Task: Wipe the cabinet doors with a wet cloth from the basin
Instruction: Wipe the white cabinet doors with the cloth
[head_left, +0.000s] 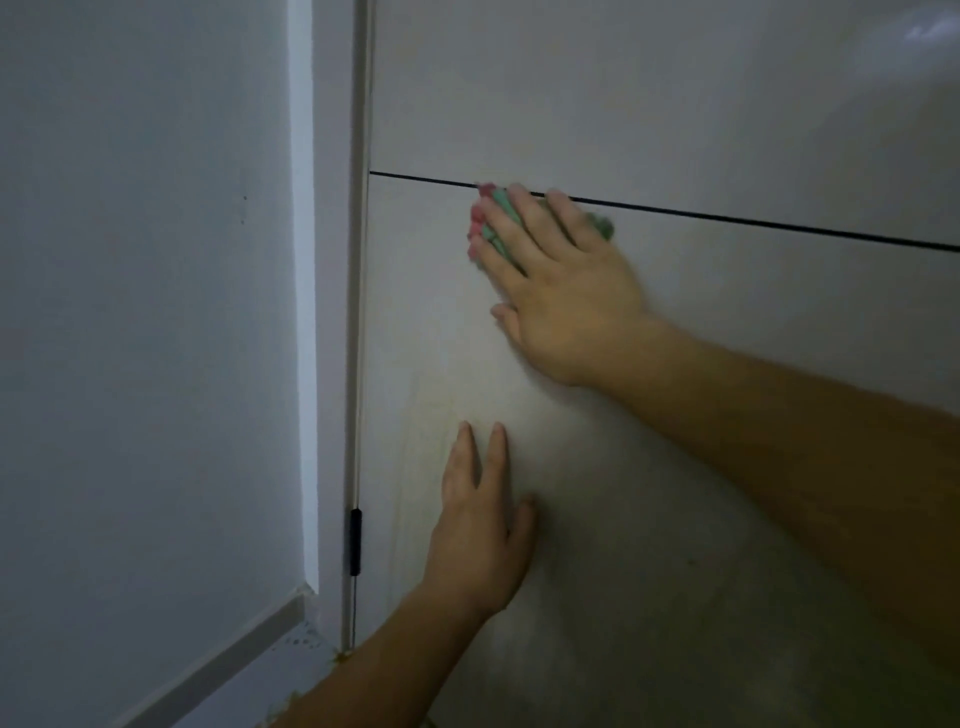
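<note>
Pale flat lower cabinet door: right hand flat on its upper left, green-and-pink cloth under it, at door's top edge. Left hand flat on door, lower. Pale upper door above it. Small black hinge on door's left edge; grey wall left beyond.

Head view, close against cabinet door

A pale grey wall with a skirting board stands left in dim light.

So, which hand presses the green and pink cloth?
The right hand, by the dark gap; the left hand rests bare on the pale cabinet door.
</note>
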